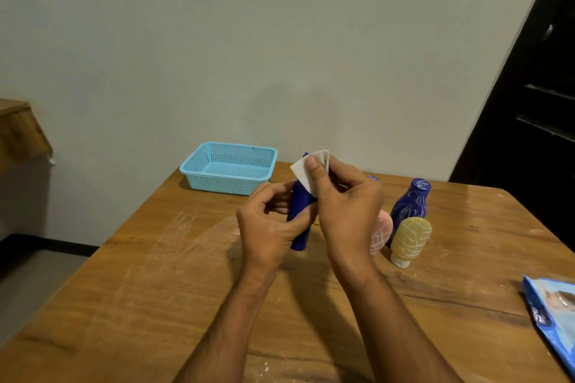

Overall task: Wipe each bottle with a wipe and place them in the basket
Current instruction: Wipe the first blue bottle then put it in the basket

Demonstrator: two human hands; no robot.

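My left hand (270, 227) grips a dark blue bottle (299, 211), held upright above the wooden table (155, 274). My right hand (345, 208) pinches a white wipe (306, 172) against the bottle's top, thumb on the wipe. A light blue basket (228, 167) with nothing in it sits at the table's far edge, beyond and left of my hands. Right of my hands stand a second blue bottle (410, 205) with white scribbles, a yellow bottle (409, 239) on its white cap, and a pink bottle (381, 235) partly hidden by my right hand.
A blue pack of wipes (552, 317) lies at the table's right edge. White smears mark the tabletop left of my hands. A pale wall stands behind the table, a dark door to the right, and a wooden ledge at the far left.
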